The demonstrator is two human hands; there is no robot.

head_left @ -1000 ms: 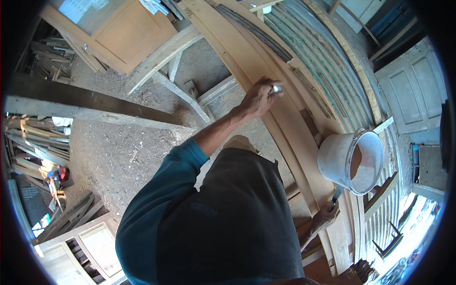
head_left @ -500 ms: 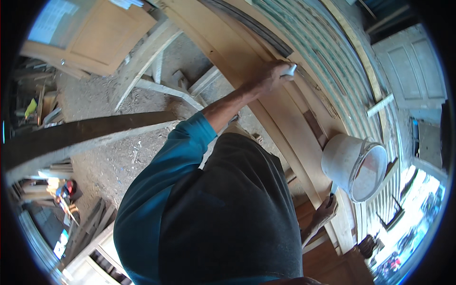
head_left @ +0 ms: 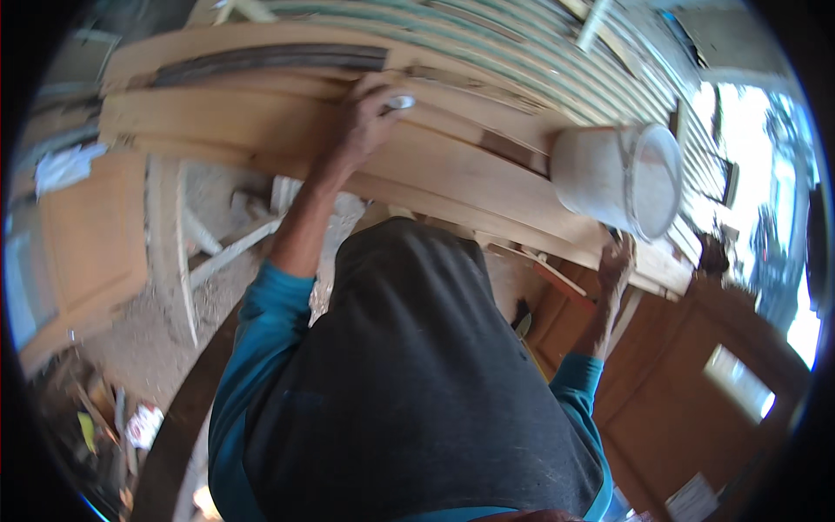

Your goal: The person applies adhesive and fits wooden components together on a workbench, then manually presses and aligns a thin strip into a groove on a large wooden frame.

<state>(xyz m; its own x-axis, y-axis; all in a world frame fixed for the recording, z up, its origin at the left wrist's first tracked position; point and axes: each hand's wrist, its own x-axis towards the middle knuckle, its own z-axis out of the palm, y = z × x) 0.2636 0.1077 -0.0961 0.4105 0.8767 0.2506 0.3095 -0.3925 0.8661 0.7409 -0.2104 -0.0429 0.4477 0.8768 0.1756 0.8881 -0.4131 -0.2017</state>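
Note:
My left hand (head_left: 364, 122) is closed around a small white, rounded piece (head_left: 400, 103) whose end pokes out beside the thumb; its kind is not clear. The hand rests over a long light-brown wooden board (head_left: 261, 126). My right hand (head_left: 617, 261) is at the board's right part, just below a whitish bucket (head_left: 596, 170). Its fingers are curled round a slim dark thing, mostly hidden. The bucket's round rim faces right, and a wire handle shows along it.
A dark moulded strip (head_left: 270, 61) lies along the board's far side. Beyond are greenish slats (head_left: 487, 43). A brown panelled door (head_left: 678, 383) stands at the lower right, another panel (head_left: 96, 226) at the left. A wooden trestle leg (head_left: 183, 252) stands under the board.
My view has swung to the right, so the board now runs more across the picture. My left hand still holds the white piece; my right forearm now shows more.

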